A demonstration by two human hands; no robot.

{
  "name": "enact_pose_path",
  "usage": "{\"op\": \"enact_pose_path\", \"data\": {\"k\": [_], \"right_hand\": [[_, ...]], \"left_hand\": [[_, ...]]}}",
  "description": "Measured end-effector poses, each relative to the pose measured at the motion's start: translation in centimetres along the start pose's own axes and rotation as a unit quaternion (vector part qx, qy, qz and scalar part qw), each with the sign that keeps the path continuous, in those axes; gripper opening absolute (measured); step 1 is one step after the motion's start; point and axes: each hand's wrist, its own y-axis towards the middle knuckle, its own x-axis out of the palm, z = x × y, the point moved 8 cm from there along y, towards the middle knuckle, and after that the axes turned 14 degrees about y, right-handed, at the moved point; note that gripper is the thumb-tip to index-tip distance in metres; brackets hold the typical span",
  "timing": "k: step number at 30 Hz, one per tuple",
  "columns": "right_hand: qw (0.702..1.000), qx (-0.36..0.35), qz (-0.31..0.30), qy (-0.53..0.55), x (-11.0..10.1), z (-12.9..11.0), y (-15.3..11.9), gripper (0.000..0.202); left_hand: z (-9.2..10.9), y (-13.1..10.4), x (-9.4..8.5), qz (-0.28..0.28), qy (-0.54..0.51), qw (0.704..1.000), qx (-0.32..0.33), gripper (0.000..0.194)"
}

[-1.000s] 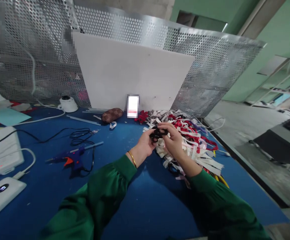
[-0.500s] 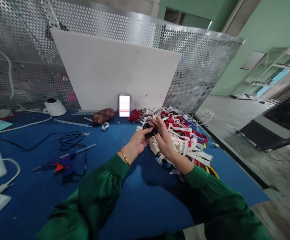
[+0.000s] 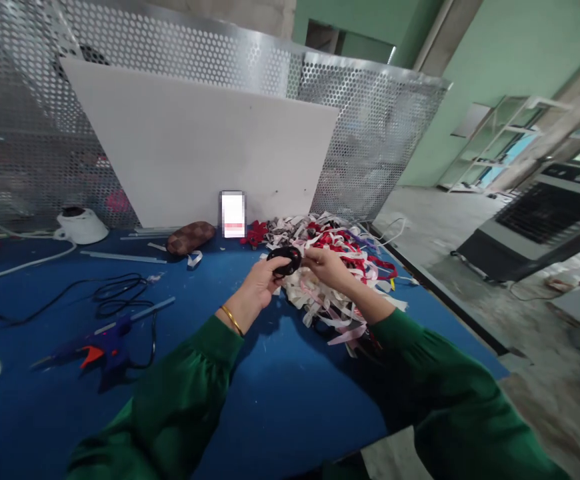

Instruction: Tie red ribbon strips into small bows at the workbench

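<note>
Since the last frame, your right hand (image 3: 331,268) has gone from fingers spread to fingertips drawn together at the right side of that black coiled piece (image 3: 293,261) — can't tell if they're actually pinching it. Your left hand (image 3: 257,287) has it gripped between thumb and fingers, up above the blue surface (image 3: 290,400), by the ribbon pile (image 3: 315,303) that sprawls toward the right edge. Lit phone (image 3: 233,215) stands near the back edge, brown pouch (image 3: 191,238) beside it — glue gun's (image 3: 113,343) over toward the left edge.
</note>
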Motion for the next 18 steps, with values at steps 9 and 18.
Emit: {"op": "enact_pose_path", "data": {"k": [9, 18], "right_hand": [[0.981, -0.055, -0.105, -0.152, -1.8, -1.0, 0.1, 0.047], [0.874, 0.34, 0.139, -0.318, -16.7, 14.9, 10.2, 0.035]], "left_hand": [[6.7, -0.6, -4.5, 0.108, -0.117, 0.984, 0.084, 0.017], [3.4, 0.1, -3.5, 0.088, -0.074, 0.993, -0.013, 0.015]]}}
